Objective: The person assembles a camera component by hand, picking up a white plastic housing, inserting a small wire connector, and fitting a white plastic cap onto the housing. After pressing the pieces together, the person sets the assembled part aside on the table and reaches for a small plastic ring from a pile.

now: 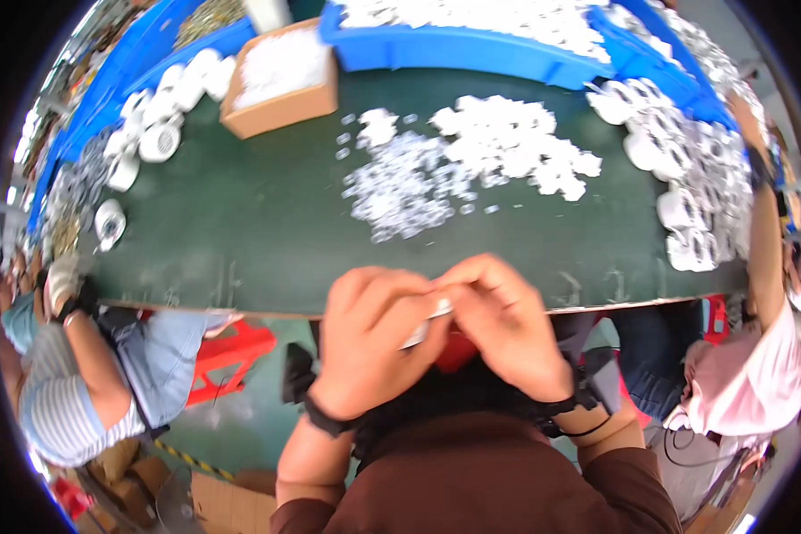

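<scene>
Close in front of my body, at the table's near edge, my left hand (378,334) is closed round a small white plastic part (416,336), mostly hidden by the fingers. My right hand (507,329) meets it, with thumb and fingertips pinched at the part's upper end. Whether the right fingers also hold a smaller piece cannot be made out. Beyond the hands lies a loose pile of small translucent clear pieces (400,191). Behind it to the right spreads a heap of white plastic parts (516,142).
An open cardboard box (280,109) of white pieces and a long blue bin (472,55) line the far side. White round parts (160,141) stand at left; stacked white parts (685,200) sit at right. Co-workers sit on both sides, one near a red stool (231,356).
</scene>
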Demonstrator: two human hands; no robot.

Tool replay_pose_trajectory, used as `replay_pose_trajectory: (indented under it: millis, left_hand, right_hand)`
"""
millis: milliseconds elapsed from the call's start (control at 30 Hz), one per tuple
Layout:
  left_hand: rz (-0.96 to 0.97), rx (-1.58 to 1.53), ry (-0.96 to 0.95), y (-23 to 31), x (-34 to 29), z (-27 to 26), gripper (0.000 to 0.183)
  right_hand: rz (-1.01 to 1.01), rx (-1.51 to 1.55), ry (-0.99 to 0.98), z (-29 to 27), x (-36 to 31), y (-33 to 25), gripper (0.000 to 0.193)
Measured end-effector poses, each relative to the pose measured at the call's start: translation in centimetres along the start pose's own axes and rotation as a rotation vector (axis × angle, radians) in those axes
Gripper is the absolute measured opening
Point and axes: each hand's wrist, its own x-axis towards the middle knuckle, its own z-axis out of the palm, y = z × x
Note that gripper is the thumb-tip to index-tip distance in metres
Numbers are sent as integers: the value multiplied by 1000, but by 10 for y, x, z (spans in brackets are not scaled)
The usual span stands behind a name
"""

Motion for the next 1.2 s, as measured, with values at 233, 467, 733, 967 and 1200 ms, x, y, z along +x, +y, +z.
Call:
replay_pose_trajectory:
  millis: [233,467,733,967,1200]
  left_hand:
    - [-254,737,116,-27,-11,-73,55]
    - [-270,592,166,-15,-15,-50,49]
    - [-289,280,34,6,-13,-29,37]
    - [-335,-279,-90,24,0,1,44]
    - [-346,-259,81,27,0,19,42]
  right_hand:
    - [-660,-1253,358,-90,20,-39,24]
    - [-152,-1948,878,-267,71,-85,81]
    - [-403,-1698,976,-233,58,-54,67]
    - [-389,-168,156,-73,-8,-22,72]
    - [-396,-425,-24,-9,-14,13,69]
